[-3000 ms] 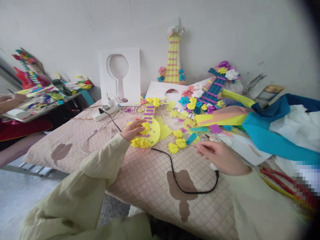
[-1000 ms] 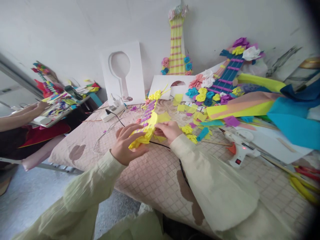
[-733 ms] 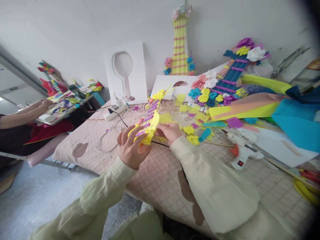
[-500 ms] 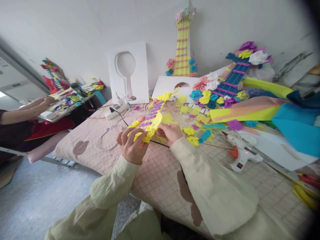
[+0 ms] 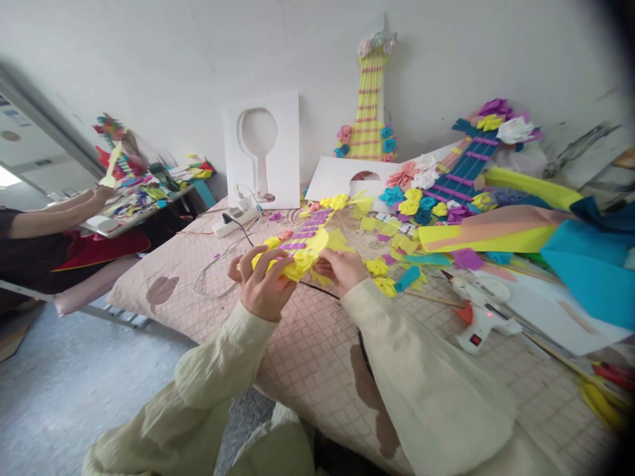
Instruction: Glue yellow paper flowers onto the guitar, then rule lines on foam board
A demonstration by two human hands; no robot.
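Observation:
A small paper-craft guitar (image 5: 300, 236) lies in front of me, with purple bars, pale strings and crumpled yellow paper flowers round its edges. My left hand (image 5: 262, 284) is wrapped round its near end, fingers curled over the yellow flowers (image 5: 299, 266). At the guitar's near right edge, my right hand (image 5: 346, 270) is closed in a pinch on a yellow paper piece (image 5: 320, 242). My fingers hide part of that piece and the guitar's near end.
A glue gun (image 5: 483, 311) with a lit red light lies at right. Coloured paper (image 5: 476, 235), a blue paper guitar (image 5: 466, 168) and a yellow one (image 5: 371, 106) are behind. A power strip (image 5: 235, 221) and cables lie left. A co-worker's arm (image 5: 59, 215) is far left.
My view has shifted slightly. Both my hands keep nearly the same hold, with the left fingers a little more spread. The co-worker has raised a pale yellow piece at far left.

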